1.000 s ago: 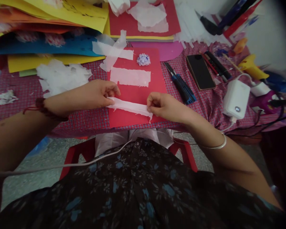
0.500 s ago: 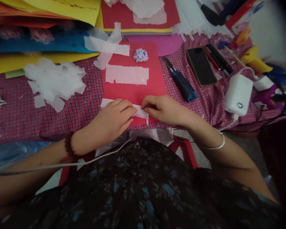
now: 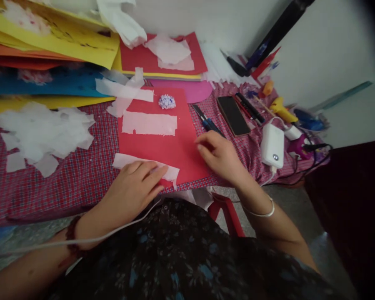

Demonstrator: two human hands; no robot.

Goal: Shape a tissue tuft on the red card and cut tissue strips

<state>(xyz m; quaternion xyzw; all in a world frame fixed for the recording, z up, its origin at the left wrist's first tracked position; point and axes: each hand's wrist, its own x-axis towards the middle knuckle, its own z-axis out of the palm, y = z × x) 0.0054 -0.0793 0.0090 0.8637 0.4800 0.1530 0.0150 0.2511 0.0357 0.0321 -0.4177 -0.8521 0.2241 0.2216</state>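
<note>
My left hand (image 3: 140,179) lies flat with its fingers stretched over a folded white paper strip (image 3: 121,160), pressing it on the red sheet (image 3: 187,146) near the table's front edge. The strip's torn right end shows past the fingertips. To the right, my right hand (image 3: 217,154) hovers apart from the strip, thumb and forefinger spaced, nothing between them. A blue craft knife (image 3: 204,118) lies just beyond it, its handle partly hidden by the hand. Farther up the red sheet are a flat white paper strip (image 3: 150,123) and a small clump of white-and-blue bits (image 3: 166,101).
A heap of white paper pieces (image 3: 43,133) lies at the left, below stacked coloured sheets (image 3: 65,85). A phone (image 3: 233,116), pens (image 3: 250,107) and a white power bank (image 3: 272,145) with cables sit at the right. A white cord (image 3: 96,238) crosses over my left forearm.
My left hand has moved from the strip's left end to lie flat on it. My right hand has let go of the strip's right end and shifted right toward the craft knife. The view has turned right.
</note>
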